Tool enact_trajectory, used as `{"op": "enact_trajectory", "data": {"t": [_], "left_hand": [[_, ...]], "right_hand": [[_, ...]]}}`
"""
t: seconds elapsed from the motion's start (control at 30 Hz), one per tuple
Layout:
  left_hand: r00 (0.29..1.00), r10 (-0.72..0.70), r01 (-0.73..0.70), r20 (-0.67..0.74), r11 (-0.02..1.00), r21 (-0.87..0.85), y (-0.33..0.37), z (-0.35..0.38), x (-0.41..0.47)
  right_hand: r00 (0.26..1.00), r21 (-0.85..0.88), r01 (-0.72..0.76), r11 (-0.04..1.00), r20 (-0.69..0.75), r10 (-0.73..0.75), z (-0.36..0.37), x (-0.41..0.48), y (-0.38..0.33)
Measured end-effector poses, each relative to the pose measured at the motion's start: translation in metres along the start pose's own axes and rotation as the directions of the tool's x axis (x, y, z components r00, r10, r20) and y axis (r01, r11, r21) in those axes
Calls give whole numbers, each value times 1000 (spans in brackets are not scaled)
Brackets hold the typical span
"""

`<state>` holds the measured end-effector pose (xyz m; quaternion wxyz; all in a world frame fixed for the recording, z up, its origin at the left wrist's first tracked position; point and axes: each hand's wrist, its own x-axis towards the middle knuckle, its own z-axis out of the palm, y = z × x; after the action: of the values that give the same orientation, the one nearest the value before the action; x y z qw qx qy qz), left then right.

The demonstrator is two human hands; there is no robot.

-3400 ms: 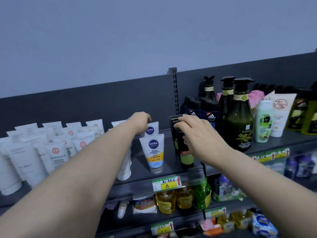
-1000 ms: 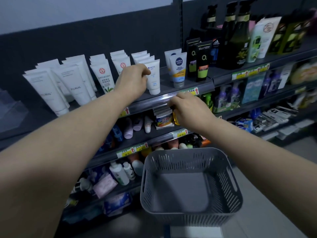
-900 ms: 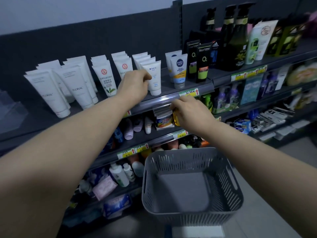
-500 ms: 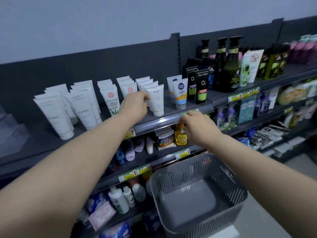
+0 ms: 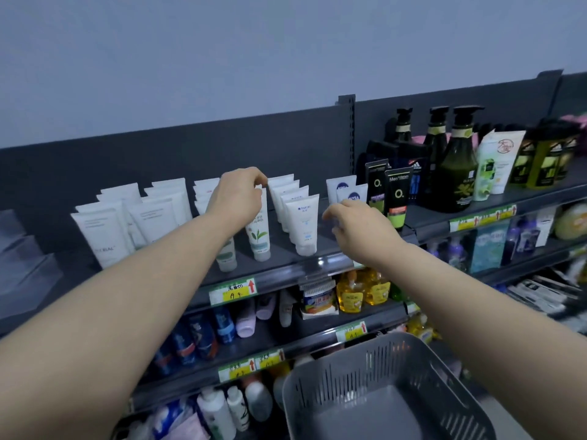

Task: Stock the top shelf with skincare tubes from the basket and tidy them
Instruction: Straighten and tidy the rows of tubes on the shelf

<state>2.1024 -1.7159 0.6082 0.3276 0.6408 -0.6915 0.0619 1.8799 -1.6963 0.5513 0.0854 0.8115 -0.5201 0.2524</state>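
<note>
Top shelf [image 5: 279,274] — left fingers [image 5: 258,180] pinch leaf-print tube [image 5: 259,231]; right fingers [image 5: 331,213] loose, empty.

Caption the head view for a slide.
Left hand pinches a leaf-printed white tube on the dark top shelf; grey slotted basket empty.

Dim bluish light, blurred right edge

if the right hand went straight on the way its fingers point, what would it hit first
Probably the front white tube with blue print, just beyond the fingertips of the right hand; depth is unclear, so it might pass into the gap beside it.
</note>
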Motion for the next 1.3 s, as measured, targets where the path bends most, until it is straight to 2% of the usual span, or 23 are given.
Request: {"op": "enact_trajectory", "data": {"t": [0.1,0.2,0.4,0.6,0.73,0.83,0.9,1.0,1.07,1.2,1.3], "left_hand": [[999,-35,36,-20,999,23,6,2,18],[998,-60,61,-8,995,73,7,3,31],[993,-100,106,-57,988,116,-3,-3,48],[995,-75,83,-60,987,136,0,-5,64],[1000,-15,16,-9,988,153,8,5,80],[998,7,-17,60,987,160,16,18,92],[983,35,-67,179,981,180,20,29,100],[893,77,-215,444,939,269,28,48,110],[841,61,-273,538,906,324,30,60,115],[794,57,-346,606,861,372,28,77,123],[793,76,-352,604,866,354,29,80,125]], "right_hand": [[1000,91,18,996,-22,-16,0,30,12],[996,115,78,990,34,-82,6,63,14],[960,-82,246,966,157,-232,28,106,13],[948,-98,233,968,247,-203,34,119,18],[938,-114,258,960,270,-220,32,119,18],[939,-60,225,972,279,-200,32,120,23],[952,-15,181,983,254,-172,28,119,31],[979,-94,182,979,112,-172,20,116,49],[985,-142,169,975,58,-162,17,113,61],[989,-134,142,981,60,-135,16,103,76],[989,-124,146,982,48,-141,16,100,77]]}}
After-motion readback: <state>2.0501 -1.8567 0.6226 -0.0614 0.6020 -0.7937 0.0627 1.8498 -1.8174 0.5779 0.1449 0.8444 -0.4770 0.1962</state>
